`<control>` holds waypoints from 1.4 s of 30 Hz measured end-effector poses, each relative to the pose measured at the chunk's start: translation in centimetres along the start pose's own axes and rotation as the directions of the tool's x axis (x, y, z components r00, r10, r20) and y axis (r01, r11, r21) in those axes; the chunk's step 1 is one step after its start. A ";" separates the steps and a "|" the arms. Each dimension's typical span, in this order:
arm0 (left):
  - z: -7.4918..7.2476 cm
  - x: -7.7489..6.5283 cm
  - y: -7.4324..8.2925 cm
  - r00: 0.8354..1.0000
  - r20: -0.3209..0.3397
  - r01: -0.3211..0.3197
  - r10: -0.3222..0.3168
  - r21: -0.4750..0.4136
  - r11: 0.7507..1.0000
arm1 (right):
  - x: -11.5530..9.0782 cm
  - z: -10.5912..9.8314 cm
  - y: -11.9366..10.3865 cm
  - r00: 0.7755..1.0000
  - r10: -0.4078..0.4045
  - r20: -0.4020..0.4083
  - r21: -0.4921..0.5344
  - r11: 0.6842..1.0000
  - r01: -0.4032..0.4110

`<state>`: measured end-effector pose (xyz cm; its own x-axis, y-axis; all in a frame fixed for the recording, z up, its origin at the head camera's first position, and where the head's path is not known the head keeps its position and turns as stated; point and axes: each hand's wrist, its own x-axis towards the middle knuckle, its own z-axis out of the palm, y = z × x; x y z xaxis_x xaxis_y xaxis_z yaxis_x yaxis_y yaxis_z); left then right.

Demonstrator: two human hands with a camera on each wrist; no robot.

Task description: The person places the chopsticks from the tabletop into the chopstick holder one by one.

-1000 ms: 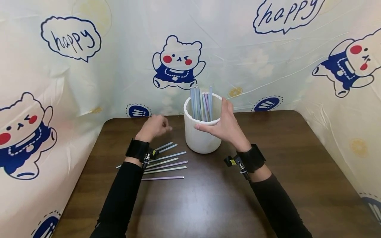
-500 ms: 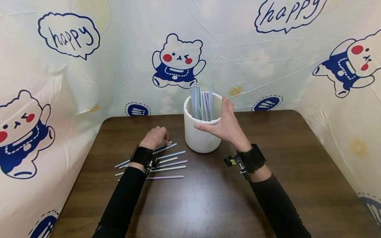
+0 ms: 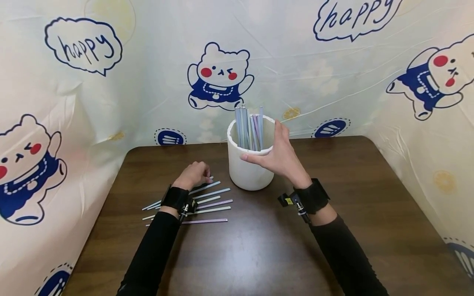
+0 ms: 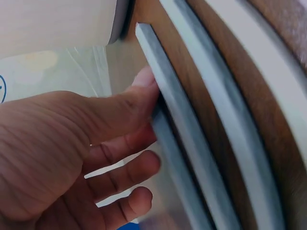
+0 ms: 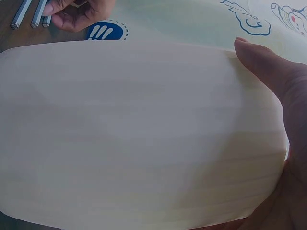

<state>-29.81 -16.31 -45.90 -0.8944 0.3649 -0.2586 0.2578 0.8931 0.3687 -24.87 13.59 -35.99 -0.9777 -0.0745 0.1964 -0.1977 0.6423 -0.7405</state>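
Pale blue, green and purple slim sticks lie fanned out on the table at left of centre. My left hand [image 3: 193, 174] is at the far side of the fan, its thumb and forefinger pinching the right end of the farthest pale blue stick [image 4: 180, 177]. Close beside that one lies another blue stick [image 4: 172, 98]. A white cylindrical container [image 3: 249, 170] stands upright to the right, holding several upright sticks [image 3: 242, 127]. With my right hand [image 3: 283, 158] I grip its right side near the rim, thumb across the front; some fingers are hidden behind it.
The brown wooden table [image 3: 244, 250] meets a patterned cloth backdrop [image 3: 155, 94] along its back edge. A purple stick [image 3: 205, 221] lies nearest to me in the fan. Both wrists wear black straps with small cameras.
My left hand has come down and slightly nearer from above the table to the farthest stick and now pinches its end. The right hand and container stay put.
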 end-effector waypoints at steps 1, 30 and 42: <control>0.1 0.0 0.0 1.000 -0.002 -0.002 0.002 0.004 1.000 | 0.0 0.0 0.0 1.000 0.001 0.002 -0.001 1.000 -0.001; -13.4 -9.2 8.0 0.617 -0.731 -0.312 0.291 0.112 0.944 | -0.1 0.1 0.2 1.000 0.019 0.002 -0.026 0.999 -0.019; -19.9 -15.2 15.3 0.299 -0.845 -0.513 0.443 0.249 0.821 | 0.0 0.1 -0.1 1.000 0.011 0.011 -0.028 1.000 -0.011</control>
<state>-19.54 -13.42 -18.60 -0.4624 0.2822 0.8406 0.7618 0.6116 0.2137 -24.85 13.49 -35.97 -0.9805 -0.0762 0.1809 -0.1852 0.6645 -0.7240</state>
